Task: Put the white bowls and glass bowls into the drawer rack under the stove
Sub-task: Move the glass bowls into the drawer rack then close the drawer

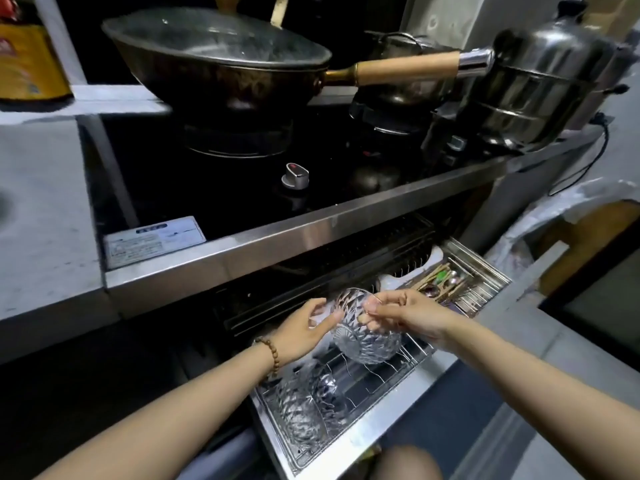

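Right hand (405,313) fingers pinch the rim of the held glass bowl (363,336), tilted above the drawer rack (346,441) centre. Left hand (304,327) fingers rest relaxed against it. The second glass bowl (301,407) occupies the near-left corner. The white bowls (398,280) at the far edge are partly hidden.

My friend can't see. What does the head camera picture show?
A right hand pinches the rim of a glass bowl over the open drawer rack under the stove, the left hand open beside it. A second glass bowl already lies in the rack. A lidded wok sits above.
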